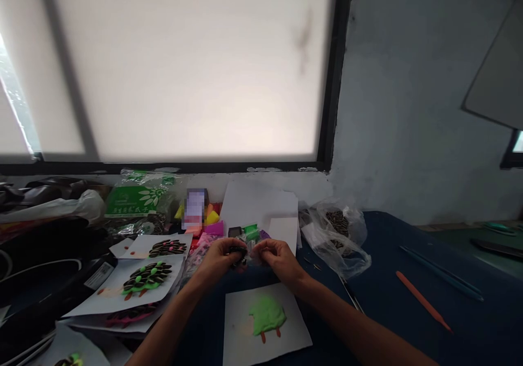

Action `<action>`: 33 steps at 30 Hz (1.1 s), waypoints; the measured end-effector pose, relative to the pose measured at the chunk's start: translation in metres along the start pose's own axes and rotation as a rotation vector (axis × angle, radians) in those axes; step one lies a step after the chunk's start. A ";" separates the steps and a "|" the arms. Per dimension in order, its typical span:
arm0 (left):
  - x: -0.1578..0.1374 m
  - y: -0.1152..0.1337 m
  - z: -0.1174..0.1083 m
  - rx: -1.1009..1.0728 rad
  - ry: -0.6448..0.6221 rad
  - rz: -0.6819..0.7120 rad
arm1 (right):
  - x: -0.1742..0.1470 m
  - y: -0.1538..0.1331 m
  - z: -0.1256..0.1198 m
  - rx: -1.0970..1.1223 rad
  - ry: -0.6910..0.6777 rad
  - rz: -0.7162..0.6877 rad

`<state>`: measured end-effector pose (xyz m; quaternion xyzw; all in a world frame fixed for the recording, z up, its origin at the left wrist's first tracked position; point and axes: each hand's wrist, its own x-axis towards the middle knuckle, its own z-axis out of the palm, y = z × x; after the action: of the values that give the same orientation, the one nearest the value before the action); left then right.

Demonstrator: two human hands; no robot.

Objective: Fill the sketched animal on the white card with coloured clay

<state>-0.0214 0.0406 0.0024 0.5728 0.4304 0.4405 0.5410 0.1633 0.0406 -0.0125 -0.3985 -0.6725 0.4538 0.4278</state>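
My left hand is closed in a pinch on a small dark lump whose kind I cannot make out. Close beside it, my right hand has its fingertips pressed together. Something clear like plastic wrap shows between the two hands, and what the right fingers hold is unclear. Below them lies a white paper sheet with a green clay shape on it. Two short reddish-brown pieces stick out under the green clay.
At left lie paper sheets bearing clay and dark seeds. Behind them are a green seed bag and a phone-like device. To the right are a clear bag of seeds, an orange tool and blue tweezers.
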 end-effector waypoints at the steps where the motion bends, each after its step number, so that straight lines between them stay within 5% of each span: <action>1: 0.000 -0.001 0.001 -0.011 -0.012 0.002 | 0.001 0.001 -0.001 -0.002 -0.013 0.005; 11: 0.001 -0.007 0.006 -0.110 -0.060 0.016 | 0.003 0.008 -0.011 -0.044 -0.119 0.006; 33: -0.001 -0.006 0.007 -0.227 -0.070 -0.131 | -0.003 -0.004 -0.002 -0.194 0.052 -0.139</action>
<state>-0.0154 0.0384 -0.0041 0.4936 0.3954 0.4298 0.6445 0.1655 0.0372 -0.0088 -0.4021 -0.7279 0.3453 0.4351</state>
